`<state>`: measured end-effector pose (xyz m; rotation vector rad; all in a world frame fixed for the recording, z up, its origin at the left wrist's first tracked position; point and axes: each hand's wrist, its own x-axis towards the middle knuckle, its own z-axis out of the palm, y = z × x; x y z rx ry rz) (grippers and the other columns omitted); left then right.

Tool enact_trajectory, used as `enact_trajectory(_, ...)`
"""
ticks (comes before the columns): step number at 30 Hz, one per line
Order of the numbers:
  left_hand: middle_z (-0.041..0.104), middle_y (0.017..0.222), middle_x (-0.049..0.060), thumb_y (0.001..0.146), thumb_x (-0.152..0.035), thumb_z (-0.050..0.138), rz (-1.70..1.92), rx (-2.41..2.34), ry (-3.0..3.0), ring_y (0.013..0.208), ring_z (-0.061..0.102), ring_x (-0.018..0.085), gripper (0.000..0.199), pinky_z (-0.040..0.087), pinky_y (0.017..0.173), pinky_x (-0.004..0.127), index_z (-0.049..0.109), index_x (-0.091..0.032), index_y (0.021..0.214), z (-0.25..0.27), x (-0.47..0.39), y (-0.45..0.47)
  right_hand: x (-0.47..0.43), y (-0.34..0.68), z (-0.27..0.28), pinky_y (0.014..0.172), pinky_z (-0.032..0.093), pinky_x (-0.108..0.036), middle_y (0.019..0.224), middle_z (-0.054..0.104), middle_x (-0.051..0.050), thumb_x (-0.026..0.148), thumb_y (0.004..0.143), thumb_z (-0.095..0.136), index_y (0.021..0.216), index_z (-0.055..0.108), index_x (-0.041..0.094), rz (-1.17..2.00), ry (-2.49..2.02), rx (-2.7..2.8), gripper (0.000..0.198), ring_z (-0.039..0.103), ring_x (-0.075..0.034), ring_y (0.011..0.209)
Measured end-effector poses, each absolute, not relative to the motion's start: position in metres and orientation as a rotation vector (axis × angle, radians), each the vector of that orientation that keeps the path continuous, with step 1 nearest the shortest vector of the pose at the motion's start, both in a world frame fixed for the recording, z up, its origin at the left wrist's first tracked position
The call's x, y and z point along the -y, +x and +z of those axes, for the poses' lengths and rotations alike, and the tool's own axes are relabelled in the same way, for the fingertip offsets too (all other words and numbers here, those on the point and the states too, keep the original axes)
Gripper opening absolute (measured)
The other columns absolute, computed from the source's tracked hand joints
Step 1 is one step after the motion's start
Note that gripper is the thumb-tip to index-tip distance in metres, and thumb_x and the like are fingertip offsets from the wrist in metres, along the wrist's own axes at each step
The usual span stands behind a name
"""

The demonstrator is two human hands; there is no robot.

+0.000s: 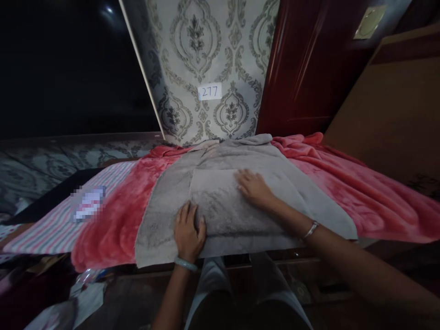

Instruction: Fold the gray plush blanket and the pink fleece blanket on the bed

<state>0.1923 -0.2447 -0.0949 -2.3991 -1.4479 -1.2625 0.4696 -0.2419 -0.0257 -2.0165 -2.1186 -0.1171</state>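
A grey plush cloth [220, 206] lies spread in front of me, with one part folded over on top of another. My left hand [189, 231] rests flat near its front left, fingers apart and pointing away from me. Farther back and to the right, my right hand [254, 188] is laid on the cloth with fingers stretched out, slightly blurred at the tips. Neither hand grips anything. Beneath the grey cloth a red plush blanket [113, 229] shows on the left, and pinkish-red folds [357, 192] of plush show on the right.
A striped cloth [44, 229] with a pixelated item [88, 204] on it lies at the left. Behind stand a large dark screen [68, 68], patterned wallpaper with a "277" label [209, 91], and a dark red door panel [302, 59]. A cardboard box [395, 105] stands at right.
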Motion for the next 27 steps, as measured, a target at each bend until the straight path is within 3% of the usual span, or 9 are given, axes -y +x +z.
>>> enact_trajectory(3,0.067,0.104,0.013,0.092,-0.027,0.046,-1.496,1.329,-2.305,0.107,0.059,0.025,0.025,0.046,0.096,0.043,0.069,-0.019,0.097,-0.104,0.254,0.185,0.255,0.392,-0.022,0.117,0.023,-0.059,0.161,0.032,-0.008,0.033,0.102,0.035,0.151,0.045,0.025,0.016,-1.595,2.464,0.050,0.025,-0.029,0.149)
enact_trajectory(7,0.065,0.096,0.011,0.092,-0.022,0.047,-1.455,1.253,-2.364,0.095,0.058,0.024,0.021,0.046,0.087,0.039,0.067,-0.019,0.095,-0.110,0.262,0.178,0.255,0.344,-0.029,0.120,0.021,-0.056,0.162,0.031,-0.005,0.036,0.103,0.037,0.153,0.040,0.022,0.203,-1.297,2.715,0.053,0.024,-0.027,0.150)
enact_trajectory(11,0.064,0.092,0.010,0.092,-0.020,0.046,-1.380,1.271,-2.414,0.091,0.056,0.024,0.020,0.044,0.083,0.037,0.066,-0.019,0.093,-0.109,0.262,0.177,0.229,0.385,-0.041,0.122,0.017,-0.054,0.163,0.026,-0.004,0.049,0.102,0.036,0.157,0.031,0.026,0.163,-1.519,2.637,0.060,0.016,-0.027,0.152)
enact_trajectory(16,0.063,0.091,0.010,0.090,-0.017,0.046,-1.400,1.217,-2.354,0.089,0.055,0.023,0.018,0.043,0.082,0.037,0.064,-0.017,0.093,-0.108,0.260,0.180,0.218,0.495,-0.036,0.118,0.022,-0.059,0.164,0.024,-0.005,0.045,0.102,0.033,0.157,0.032,0.029,0.047,-2.172,2.231,0.057,0.022,-0.029,0.151)
enact_trajectory(20,0.064,0.089,0.010,0.090,-0.017,0.047,-1.408,1.174,-2.313,0.087,0.056,0.023,0.018,0.043,0.080,0.036,0.064,-0.016,0.092,-0.109,0.259,0.179,0.247,0.562,-0.020,0.116,0.022,-0.065,0.164,0.022,-0.007,0.043,0.103,0.030,0.157,0.033,0.024,-0.005,-2.563,1.837,0.057,0.018,-0.032,0.151)
enact_trajectory(25,0.066,0.082,0.009,0.094,-0.026,0.046,-1.404,1.219,-2.356,0.083,0.059,0.023,0.022,0.043,0.078,0.036,0.065,-0.017,0.085,-0.073,0.256,0.181,0.292,0.543,-0.013,0.117,0.023,-0.060,0.164,0.022,-0.012,0.044,0.102,0.034,0.157,0.032,0.021,-0.111,-2.345,1.869,0.060,0.019,-0.032,0.151)
enact_trajectory(27,0.071,0.092,0.010,0.096,-0.031,0.044,-1.311,1.247,-2.370,0.092,0.061,0.026,0.028,0.043,0.085,0.040,0.068,-0.017,0.095,-0.052,0.252,0.191,0.301,0.510,-0.020,0.118,0.022,-0.059,0.164,0.023,-0.010,0.047,0.102,0.036,0.156,0.035,0.025,-0.124,-2.061,2.094,0.058,0.020,-0.032,0.151)
